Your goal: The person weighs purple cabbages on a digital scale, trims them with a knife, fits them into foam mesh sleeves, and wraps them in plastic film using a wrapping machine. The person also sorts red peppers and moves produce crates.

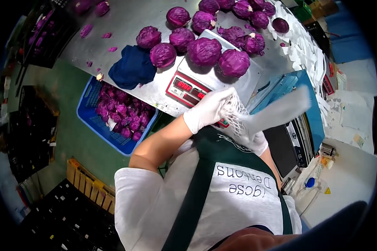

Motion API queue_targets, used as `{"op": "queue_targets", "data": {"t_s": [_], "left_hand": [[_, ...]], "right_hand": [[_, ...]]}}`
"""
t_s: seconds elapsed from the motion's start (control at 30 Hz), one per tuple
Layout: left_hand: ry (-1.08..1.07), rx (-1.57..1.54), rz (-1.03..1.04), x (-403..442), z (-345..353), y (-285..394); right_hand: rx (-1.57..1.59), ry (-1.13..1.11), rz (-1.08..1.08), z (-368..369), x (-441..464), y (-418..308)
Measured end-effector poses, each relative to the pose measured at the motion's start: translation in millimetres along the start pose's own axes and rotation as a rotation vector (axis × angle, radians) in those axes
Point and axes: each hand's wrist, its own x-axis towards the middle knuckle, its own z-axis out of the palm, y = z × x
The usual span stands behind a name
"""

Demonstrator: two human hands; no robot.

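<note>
My left hand (211, 109), in a white glove, is closed on the top of a white net bag (235, 112) in front of my chest. Lower down, my gloved right hand (259, 143) is at the bag's other end; its fingers are mostly hidden behind the netting and seem closed on it. A white strip (280, 109), blurred by motion, sticks out from the bag to the right. Just beyond my hands, a red cabbage (204, 52) and a second red cabbage (233, 63) rest on a scale (187, 90) with lit red digits, partly covered by my left hand.
More red cabbages (181, 39) sit on the steel table (125, 25). A dark blue cloth (132, 67) lies at its near edge. Below stands a blue crate (84, 109) of purple cabbage pieces. White strips (302, 44) pile up at right, beside a blue box (299, 83).
</note>
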Motion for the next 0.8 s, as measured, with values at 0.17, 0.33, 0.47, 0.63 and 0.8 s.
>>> {"op": "queue_targets", "data": {"t_s": [0.17, 0.33, 0.47, 0.63, 0.8], "left_hand": [[-0.240, 0.793, -0.276, -21.8, 3.7, -26.7], [-0.002, 0.972, -0.192, -10.5, 25.3, 7.7], [-0.033, 0.928, 0.338, -18.1, 45.2, 36.8], [-0.147, 0.370, 0.012, -30.0, 29.9, 43.2], [0.603, 1.648, 0.750, -22.8, 7.2, 78.3]], "right_hand": [[0.034, -0.060, -0.305, -11.0, 10.9, -53.5], [0.382, 0.089, -0.234, -42.1, 5.4, -64.0], [0.341, 0.063, -0.038, -39.3, 5.5, -47.6], [-0.926, 0.499, -0.401, -14.8, 32.5, -63.0], [-1.052, 0.892, -0.947, -45.5, 90.6, -65.7]]}}
